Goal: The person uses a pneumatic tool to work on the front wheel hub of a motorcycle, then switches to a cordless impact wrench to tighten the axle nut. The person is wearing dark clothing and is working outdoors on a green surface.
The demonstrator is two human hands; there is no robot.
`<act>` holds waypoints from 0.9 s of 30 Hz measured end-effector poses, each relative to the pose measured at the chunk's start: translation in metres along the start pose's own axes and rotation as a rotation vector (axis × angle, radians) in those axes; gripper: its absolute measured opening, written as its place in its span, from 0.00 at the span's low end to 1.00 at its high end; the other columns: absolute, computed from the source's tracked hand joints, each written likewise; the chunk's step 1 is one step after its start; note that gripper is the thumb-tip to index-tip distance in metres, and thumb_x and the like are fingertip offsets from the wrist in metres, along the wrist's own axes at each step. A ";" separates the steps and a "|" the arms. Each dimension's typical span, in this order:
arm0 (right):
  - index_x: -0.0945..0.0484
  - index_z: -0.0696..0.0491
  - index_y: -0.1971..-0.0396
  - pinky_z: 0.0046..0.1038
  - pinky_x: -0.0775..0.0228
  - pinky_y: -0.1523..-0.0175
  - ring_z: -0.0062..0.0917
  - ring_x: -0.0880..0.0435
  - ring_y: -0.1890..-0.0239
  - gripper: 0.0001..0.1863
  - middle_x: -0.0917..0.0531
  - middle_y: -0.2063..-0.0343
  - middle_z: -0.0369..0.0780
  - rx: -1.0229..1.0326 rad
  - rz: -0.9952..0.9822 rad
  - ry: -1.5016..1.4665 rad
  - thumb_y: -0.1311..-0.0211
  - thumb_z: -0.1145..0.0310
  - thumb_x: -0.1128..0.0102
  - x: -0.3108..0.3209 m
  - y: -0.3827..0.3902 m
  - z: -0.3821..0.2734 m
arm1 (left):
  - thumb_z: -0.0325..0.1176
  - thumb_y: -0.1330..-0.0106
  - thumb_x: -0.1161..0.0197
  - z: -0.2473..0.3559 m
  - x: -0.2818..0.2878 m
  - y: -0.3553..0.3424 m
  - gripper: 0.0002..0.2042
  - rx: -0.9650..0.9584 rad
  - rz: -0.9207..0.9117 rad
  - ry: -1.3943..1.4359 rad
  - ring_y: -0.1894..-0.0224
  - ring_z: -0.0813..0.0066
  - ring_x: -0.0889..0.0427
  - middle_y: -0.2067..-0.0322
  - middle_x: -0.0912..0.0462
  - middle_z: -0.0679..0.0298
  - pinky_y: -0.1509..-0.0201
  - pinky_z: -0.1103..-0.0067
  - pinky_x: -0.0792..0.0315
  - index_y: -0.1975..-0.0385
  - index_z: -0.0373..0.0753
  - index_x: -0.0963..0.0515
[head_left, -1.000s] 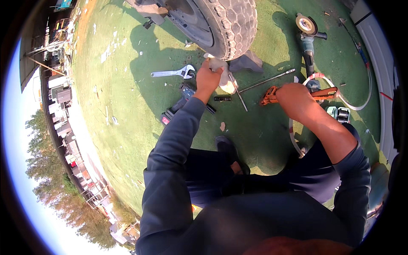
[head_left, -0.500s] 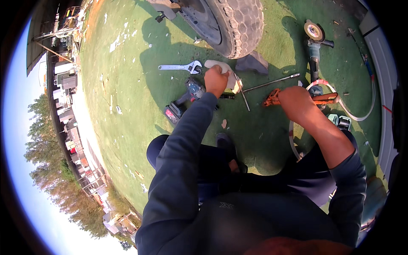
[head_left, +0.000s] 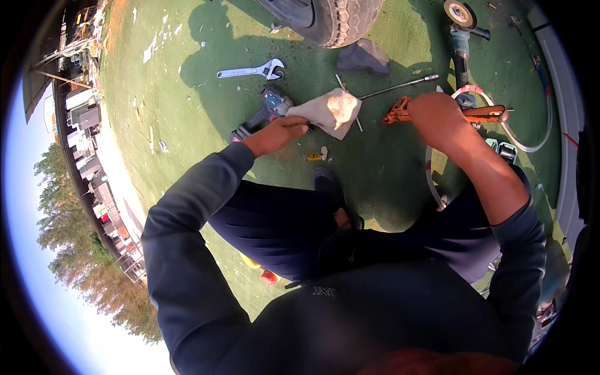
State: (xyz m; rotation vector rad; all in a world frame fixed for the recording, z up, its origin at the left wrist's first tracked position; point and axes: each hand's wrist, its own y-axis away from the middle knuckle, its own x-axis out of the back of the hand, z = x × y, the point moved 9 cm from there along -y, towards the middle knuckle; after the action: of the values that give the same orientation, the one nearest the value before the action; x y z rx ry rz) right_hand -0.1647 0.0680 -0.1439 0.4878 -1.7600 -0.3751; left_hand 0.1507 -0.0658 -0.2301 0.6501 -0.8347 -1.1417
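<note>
My left hand [head_left: 279, 132] is closed on one edge of a pale beige cloth [head_left: 328, 111]. The cloth hangs out to the right, over part of a thin metal rod [head_left: 359, 124]. Beside that hand, a cordless drill [head_left: 272, 103] lies on its side, its lower part partly behind the hand. My right hand [head_left: 435, 119] wraps round an orange pipe wrench [head_left: 484, 114]; the jaw end points left and the handle right. Beyond the cloth, a long steel bar [head_left: 400, 86] lies on the green ground.
An adjustable wrench [head_left: 251, 70] lies at the far left. A wheel [head_left: 340, 24] stands ahead, a grey block [head_left: 364, 57] by it. An angle grinder [head_left: 460, 47] and a pale hose [head_left: 515, 167] are at the right. A small yellow cylinder [head_left: 312, 157] lies near my foot.
My left hand has moved left and nearer to me, and the cloth now spreads out from it. The view has shifted a little. My right hand keeps its grip on the pipe wrench.
</note>
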 end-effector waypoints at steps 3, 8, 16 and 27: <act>0.14 0.55 0.68 0.44 0.17 0.54 0.46 0.10 0.59 0.06 0.12 0.66 0.46 -0.004 0.024 -0.024 0.44 0.79 0.35 0.001 -0.001 0.000 | 0.37 0.36 0.27 -0.068 0.089 -0.006 0.26 0.019 0.334 -0.378 0.37 0.51 0.18 0.45 0.15 0.49 0.34 0.62 0.25 0.40 0.32 0.22; 0.14 0.57 0.70 0.43 0.17 0.56 0.46 0.10 0.61 0.05 0.12 0.69 0.48 -0.050 -0.021 0.034 0.46 0.80 0.35 -0.004 -0.003 -0.001 | 0.38 0.42 0.24 -0.100 0.097 -0.008 0.32 0.062 0.471 -0.742 0.43 0.41 0.17 0.49 0.15 0.44 0.40 0.57 0.23 0.38 0.33 0.25; 0.13 0.55 0.69 0.42 0.15 0.54 0.44 0.09 0.59 0.05 0.11 0.68 0.47 -0.084 -0.086 0.110 0.45 0.79 0.34 -0.003 -0.003 -0.004 | 0.42 0.41 0.23 -0.114 0.103 -0.027 0.27 -0.003 0.506 -0.693 0.52 0.35 0.16 0.58 0.14 0.40 0.49 0.52 0.23 0.50 0.35 0.30; 0.12 0.55 0.70 0.40 0.15 0.54 0.43 0.08 0.59 0.05 0.10 0.67 0.47 -0.029 -0.034 0.098 0.46 0.79 0.33 0.003 -0.005 -0.008 | 0.32 0.42 0.23 -0.091 0.173 0.070 0.17 0.049 0.802 0.262 0.82 0.74 0.22 0.76 0.21 0.64 0.80 0.72 0.30 0.59 0.38 0.24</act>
State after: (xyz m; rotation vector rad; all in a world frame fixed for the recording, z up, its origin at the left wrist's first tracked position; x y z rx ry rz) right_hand -0.1573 0.0621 -0.1417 0.5078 -1.6514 -0.3939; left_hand 0.2947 -0.2070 -0.1829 0.4219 -0.7867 -0.3034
